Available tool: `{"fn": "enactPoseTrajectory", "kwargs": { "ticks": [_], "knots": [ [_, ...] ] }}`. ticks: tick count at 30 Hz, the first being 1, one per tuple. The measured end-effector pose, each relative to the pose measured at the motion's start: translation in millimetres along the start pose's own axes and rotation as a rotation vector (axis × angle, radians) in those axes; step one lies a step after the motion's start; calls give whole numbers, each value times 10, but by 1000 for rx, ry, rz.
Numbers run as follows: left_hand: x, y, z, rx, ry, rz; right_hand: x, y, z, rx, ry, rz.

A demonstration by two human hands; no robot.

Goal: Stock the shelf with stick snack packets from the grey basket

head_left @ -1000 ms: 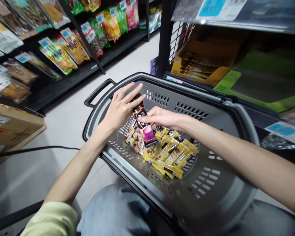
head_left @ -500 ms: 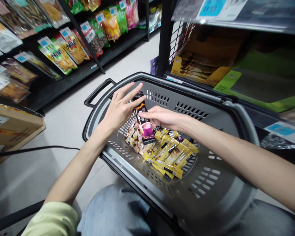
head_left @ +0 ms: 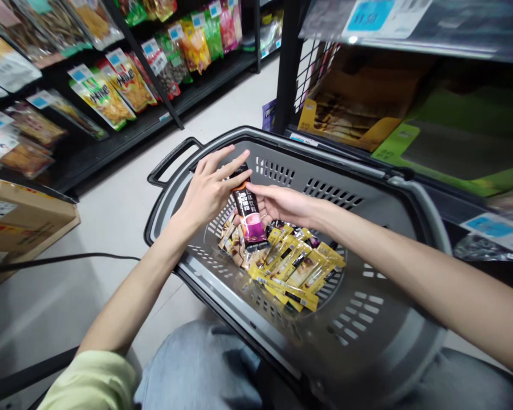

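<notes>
A black and purple sachet (head_left: 253, 221) with a cup pictured on it lies tilted in my right hand (head_left: 282, 204). The right thumb rests along its edge, and the other fingers are partly hidden behind it. Over the sachet's upper end is my left hand (head_left: 211, 185), fingers stretched and spread, its thumb hidden. Below both hands, yellow stick sachets (head_left: 297, 265) are heaped on the floor of a grey shopping basket (head_left: 367, 239). Brown and beige sachets (head_left: 233, 242) lie on the heap's left side.
The basket's black handle (head_left: 173, 162) sticks out at the far left. Bagged snacks (head_left: 105, 97) hang on a black shelf at upper left. To the right, a shelf holds a yellow display carton (head_left: 346, 125) and a green one (head_left: 448, 165). A cardboard box (head_left: 25, 222) stands on the floor.
My right thumb has moved off the sachet's front to its upper edge, so more of the printing shows. My left hand has barely moved.
</notes>
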State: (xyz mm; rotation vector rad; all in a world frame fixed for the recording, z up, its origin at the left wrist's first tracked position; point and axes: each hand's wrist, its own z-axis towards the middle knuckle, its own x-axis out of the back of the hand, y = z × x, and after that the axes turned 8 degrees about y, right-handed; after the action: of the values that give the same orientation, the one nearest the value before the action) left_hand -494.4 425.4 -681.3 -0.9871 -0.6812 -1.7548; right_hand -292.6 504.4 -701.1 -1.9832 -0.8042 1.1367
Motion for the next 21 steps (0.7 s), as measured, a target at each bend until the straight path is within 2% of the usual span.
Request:
{"fn": "enactPoseTrajectory", "kwargs": {
  "ticks": [6, 13, 21],
  "knots": [
    [10, 7, 10, 1, -8, -5, -14, -5, 1, -10, 10, 36],
    [1, -7, -5, -27, -10, -2, -21, -10, -13, 43, 80, -24],
    [10, 35, 18, 0, 1, -40, 17, -12, 24, 125, 137, 45]
  ]
}}
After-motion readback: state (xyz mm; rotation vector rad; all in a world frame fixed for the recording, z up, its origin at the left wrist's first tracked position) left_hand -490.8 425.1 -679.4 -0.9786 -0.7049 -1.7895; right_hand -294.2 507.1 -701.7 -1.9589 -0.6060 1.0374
